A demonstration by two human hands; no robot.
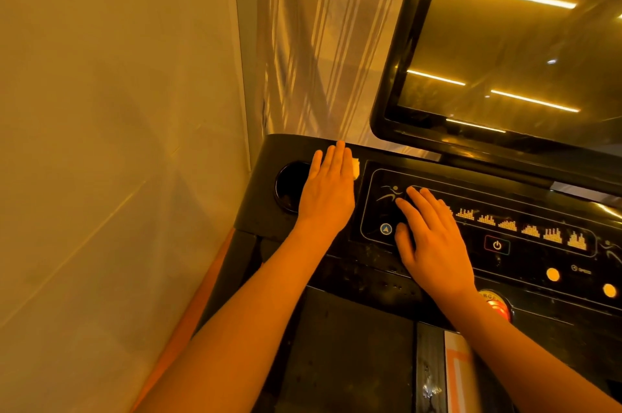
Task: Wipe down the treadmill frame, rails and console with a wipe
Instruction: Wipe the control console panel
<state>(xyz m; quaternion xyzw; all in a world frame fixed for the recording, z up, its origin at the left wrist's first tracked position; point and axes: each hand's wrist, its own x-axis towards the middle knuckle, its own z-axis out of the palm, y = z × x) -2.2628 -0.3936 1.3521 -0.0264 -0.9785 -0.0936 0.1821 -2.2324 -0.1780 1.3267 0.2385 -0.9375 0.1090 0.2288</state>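
Observation:
The black treadmill console (525, 264) fills the lower right, with a row of lit program icons and a power button. My left hand (328, 187) lies flat, fingers straight, on the console's left corner beside a round cup holder (287, 187), pressing a white wipe (456, 169) down; only a small edge of the wipe shows past the fingers. My right hand (430, 237) rests flat on the control panel, fingers spread over the running-figure icon and beside the blue arrow button (386, 229).
A large glossy screen (505, 52) tilts up behind the console, reflecting ceiling light strips. A plain wall (117, 143) stands close on the left, sheer curtain (319, 42) behind. A red emergency stop knob (498, 306) sits by my right wrist. The belt deck (350, 355) lies below.

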